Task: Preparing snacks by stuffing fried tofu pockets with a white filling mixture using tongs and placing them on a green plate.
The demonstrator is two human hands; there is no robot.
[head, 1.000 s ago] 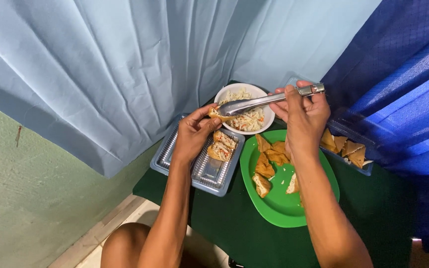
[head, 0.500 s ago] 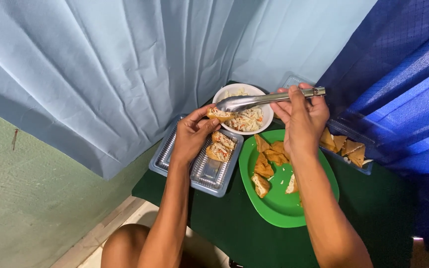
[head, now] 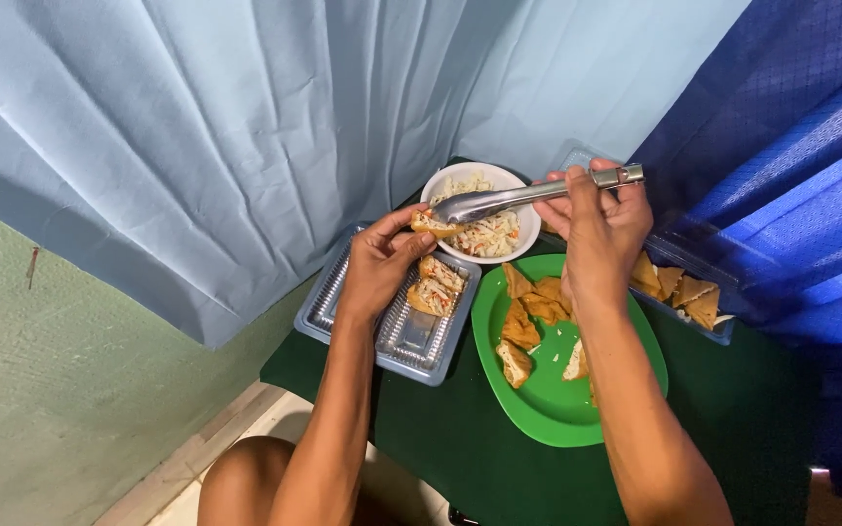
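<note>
My left hand [head: 380, 263] holds a piece of fried tofu [head: 433, 226] by the near rim of a white bowl of shredded filling [head: 499, 234]. My right hand [head: 601, 229] grips metal tongs [head: 528, 197], whose tips rest over that tofu piece. Below my left hand a clear plastic tray [head: 343, 307] carries two filled tofu pieces [head: 433, 286]. A green plate [head: 557, 394] with several plain fried tofu triangles [head: 530, 312] lies under my right forearm.
A second clear tray with tofu triangles [head: 686, 297] sits at the right beside the blue curtain [head: 782, 166]. A light blue curtain [head: 246, 136] hangs behind the small dark green table [head: 440, 458]. My knee [head: 246, 477] shows below the table's front edge.
My left hand lifted the tofu piece slightly toward the bowl and the tongs' tips came down onto it. My right hand shifted a little right.
</note>
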